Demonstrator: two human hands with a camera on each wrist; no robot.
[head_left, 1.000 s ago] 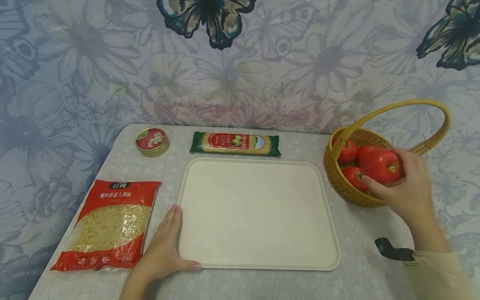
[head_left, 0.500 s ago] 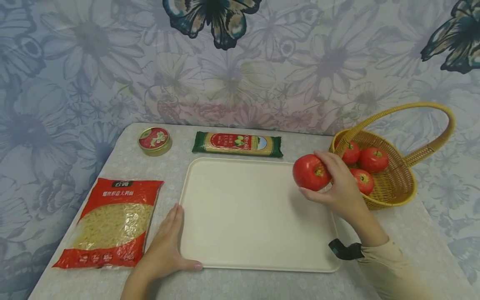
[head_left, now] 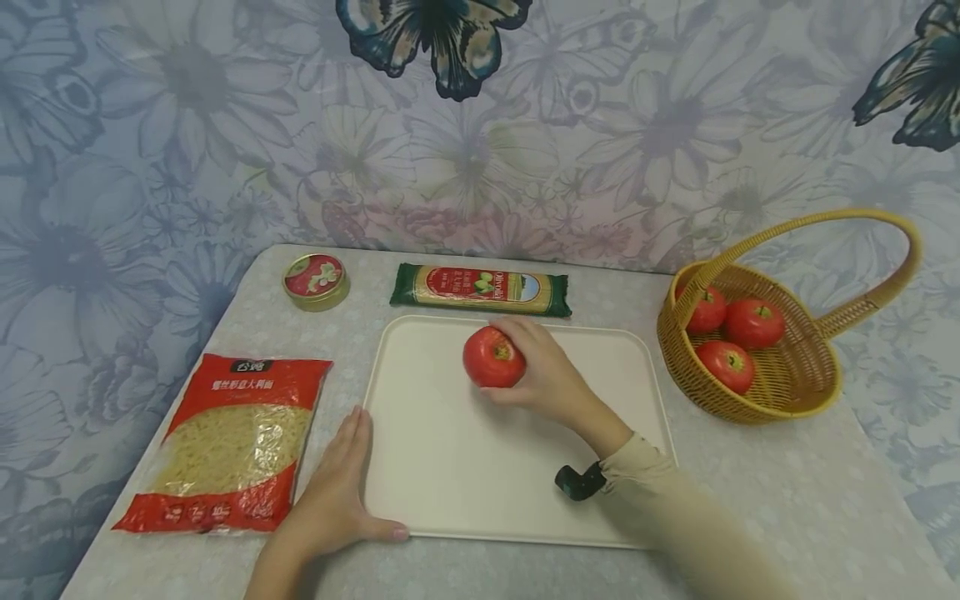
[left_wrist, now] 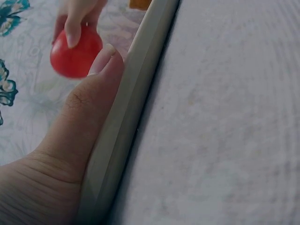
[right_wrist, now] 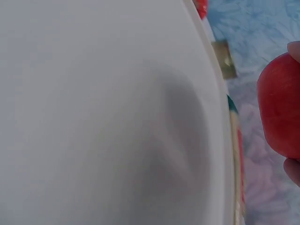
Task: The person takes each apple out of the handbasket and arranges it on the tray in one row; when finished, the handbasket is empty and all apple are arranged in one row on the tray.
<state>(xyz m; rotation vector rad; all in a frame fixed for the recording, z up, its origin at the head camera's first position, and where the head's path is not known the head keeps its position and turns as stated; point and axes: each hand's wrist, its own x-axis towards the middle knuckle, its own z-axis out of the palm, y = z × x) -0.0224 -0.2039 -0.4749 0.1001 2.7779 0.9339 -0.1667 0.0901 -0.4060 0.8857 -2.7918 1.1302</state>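
In the head view my right hand grips a red apple from its right side, above the upper middle of a cream-coloured tray. The right wrist view shows the apple with fingertips at its ends, and a soft shadow falls on the tray. My left hand rests at the tray's front left corner, fingers straight along the left side and thumb by the front edge. Seen from the left wrist, the thumb lies against the tray's rim.
A yellow wicker basket with a tall handle holds several red apples on the right. Behind the tray lies a spaghetti packet. A round tin stands back left, and a red bag of spiral pasta lies left of the tray.
My right hand has lifted the apple out of the basket and carried it left over the tray. The left hand has stayed at the tray's corner.
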